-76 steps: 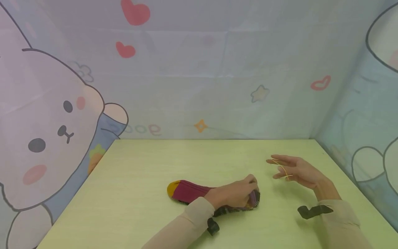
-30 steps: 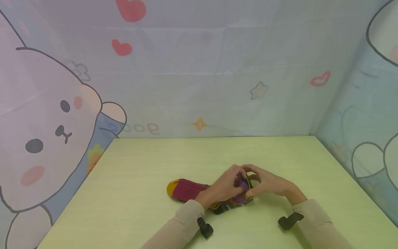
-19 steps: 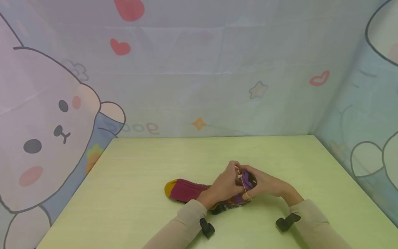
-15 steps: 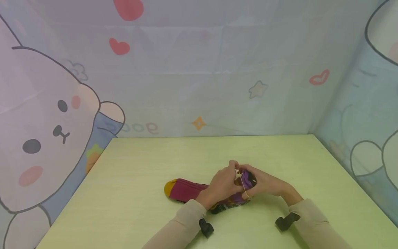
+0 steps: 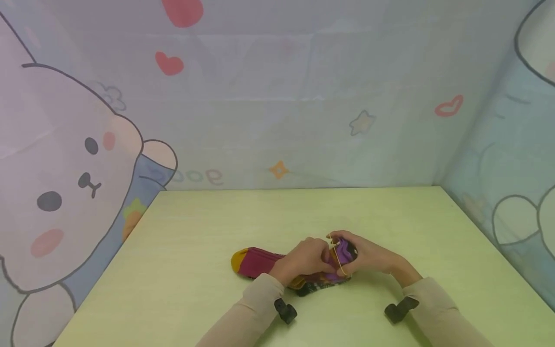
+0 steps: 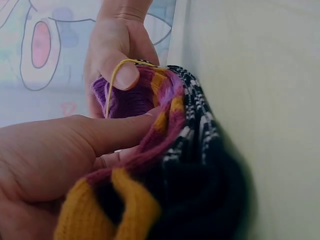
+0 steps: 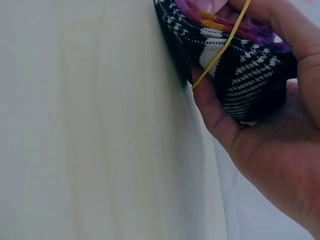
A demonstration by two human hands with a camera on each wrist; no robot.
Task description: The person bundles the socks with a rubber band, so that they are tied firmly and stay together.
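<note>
A bundle of knit socks [image 5: 260, 262] lies on the table, maroon with a mustard toe at its left end. Its folded right end shows purple, mustard and black-and-white patterned knit [image 7: 255, 80]. My right hand [image 5: 368, 253] curls round that end, thumb and fingers on opposite sides. A thin yellow rubber band [image 5: 339, 260] is stretched between its thumb and fingertips, across the sock end [image 7: 225, 47]. My left hand [image 5: 303, 258] grips the middle of the bundle; in the left wrist view its thumb [image 6: 120, 132] lies inside the fold.
The pale yellow-green table [image 5: 195, 231] extends round the bundle on all sides. A printed cloth backdrop [image 5: 260, 96] with hearts and a cartoon animal stands along its back and sides. Each sleeve cuff bears a small black wrist camera [image 5: 285, 311].
My right hand came in from the right with the rubber band and closed round the sock end. My left fingers, lately up at the band's top, have dropped back left onto the socks.
</note>
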